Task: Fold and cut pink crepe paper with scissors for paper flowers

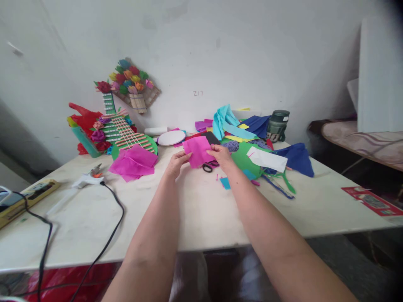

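A square of magenta crepe paper is stretched between my two hands above the table. My left hand pinches its left edge between thumb and fingers. On the other side, my right hand pinches the right edge. Just behind and below the square lie scissors with black handles, partly hidden by the paper and my right hand. A larger magenta crepe paper sheet lies loosely folded to the left. Small blue paper scraps rest beside my right wrist.
A glue gun with a black cord and a power strip lie at left. Behind stands a guitar-shaped craft with paper flowers. Coloured papers, a white strip and a dark green bottle crowd the right back.
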A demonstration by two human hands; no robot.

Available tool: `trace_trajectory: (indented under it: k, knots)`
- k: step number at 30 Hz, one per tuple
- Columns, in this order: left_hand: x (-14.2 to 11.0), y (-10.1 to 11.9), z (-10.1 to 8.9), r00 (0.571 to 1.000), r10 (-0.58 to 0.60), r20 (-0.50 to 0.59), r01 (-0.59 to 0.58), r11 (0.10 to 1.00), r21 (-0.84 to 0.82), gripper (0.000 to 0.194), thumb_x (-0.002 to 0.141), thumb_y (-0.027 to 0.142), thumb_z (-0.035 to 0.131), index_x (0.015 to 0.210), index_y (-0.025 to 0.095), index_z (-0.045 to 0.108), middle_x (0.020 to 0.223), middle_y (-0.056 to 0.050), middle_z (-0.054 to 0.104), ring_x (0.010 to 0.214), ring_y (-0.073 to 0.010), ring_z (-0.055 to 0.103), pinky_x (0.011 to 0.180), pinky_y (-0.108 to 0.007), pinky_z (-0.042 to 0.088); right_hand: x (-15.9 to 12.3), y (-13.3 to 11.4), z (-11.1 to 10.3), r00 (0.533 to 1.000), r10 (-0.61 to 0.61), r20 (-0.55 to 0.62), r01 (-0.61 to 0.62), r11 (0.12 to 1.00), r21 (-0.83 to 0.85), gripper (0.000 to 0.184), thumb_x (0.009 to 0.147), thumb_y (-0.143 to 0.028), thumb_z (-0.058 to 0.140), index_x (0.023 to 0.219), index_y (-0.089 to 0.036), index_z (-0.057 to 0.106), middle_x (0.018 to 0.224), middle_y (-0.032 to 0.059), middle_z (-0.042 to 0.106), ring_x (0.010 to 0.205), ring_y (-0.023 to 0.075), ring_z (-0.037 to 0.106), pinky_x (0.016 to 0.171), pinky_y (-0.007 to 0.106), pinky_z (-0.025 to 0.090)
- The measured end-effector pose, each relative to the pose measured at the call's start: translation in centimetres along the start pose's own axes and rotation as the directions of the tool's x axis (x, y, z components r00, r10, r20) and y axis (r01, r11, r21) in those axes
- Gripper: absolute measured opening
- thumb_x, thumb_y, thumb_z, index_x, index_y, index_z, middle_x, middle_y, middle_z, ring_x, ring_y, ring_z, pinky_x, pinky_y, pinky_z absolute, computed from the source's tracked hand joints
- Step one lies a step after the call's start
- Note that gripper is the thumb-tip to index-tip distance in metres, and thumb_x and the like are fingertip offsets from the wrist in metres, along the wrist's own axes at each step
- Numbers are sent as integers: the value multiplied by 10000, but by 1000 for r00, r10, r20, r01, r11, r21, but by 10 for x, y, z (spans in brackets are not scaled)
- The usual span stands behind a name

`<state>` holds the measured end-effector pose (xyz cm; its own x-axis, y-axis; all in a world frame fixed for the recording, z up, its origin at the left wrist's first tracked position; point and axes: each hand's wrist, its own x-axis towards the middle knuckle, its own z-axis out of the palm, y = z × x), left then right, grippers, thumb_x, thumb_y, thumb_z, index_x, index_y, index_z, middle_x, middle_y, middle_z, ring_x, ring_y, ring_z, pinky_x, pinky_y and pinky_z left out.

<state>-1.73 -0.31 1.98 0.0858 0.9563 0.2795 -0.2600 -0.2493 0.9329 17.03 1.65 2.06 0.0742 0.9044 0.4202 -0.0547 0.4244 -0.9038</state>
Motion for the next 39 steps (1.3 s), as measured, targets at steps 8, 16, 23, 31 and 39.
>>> trace_trajectory:
  k: [8,16,23,31,39]
  knots:
    - [2,7,2,990,142,-21,-127,934,334,188,646,259,698,511,169,602,368,54,405,399,-61,374,416,-184,292,6,-8,-14,978,-164,-129,124,954,-271,136,565,-169,648,651,-258,705,684,-7,639,730,187,581,744,321,437]
    - [1,2,-1,995,98,29,-101,984,147,292,608,339,713,821,140,712,751,-75,689,655,-175,629,604,-254,472,-2,-9,-11,998,-57,16,58,993,-101,158,605,-214,596,716,-199,706,571,-17,633,524,138,556,564,274,445]
    - [6,-4,-4,1000,-25,-7,25,1000,-5,480,677,514,573,881,103,712,886,-128,688,809,-217,618,713,-312,462,-2,-11,-14,998,-69,4,69,995,-76,254,678,-404,573,684,-176,684,703,15,657,685,159,591,621,267,449]
    - [2,-7,-2,1000,13,-24,-12,999,35,638,504,303,800,1097,136,635,688,4,635,580,-76,525,594,-219,427,7,8,-10,995,-102,11,102,981,-167,449,615,-215,617,1061,-175,636,487,-91,409,486,79,400,567,228,407]
    - [1,-5,-2,999,-38,-36,34,996,-86,922,499,225,809,1326,134,412,713,2,669,590,-77,562,610,-213,438,4,10,-9,996,-79,28,83,981,-174,528,633,-248,602,1155,-172,592,503,-95,315,470,74,285,507,213,337]
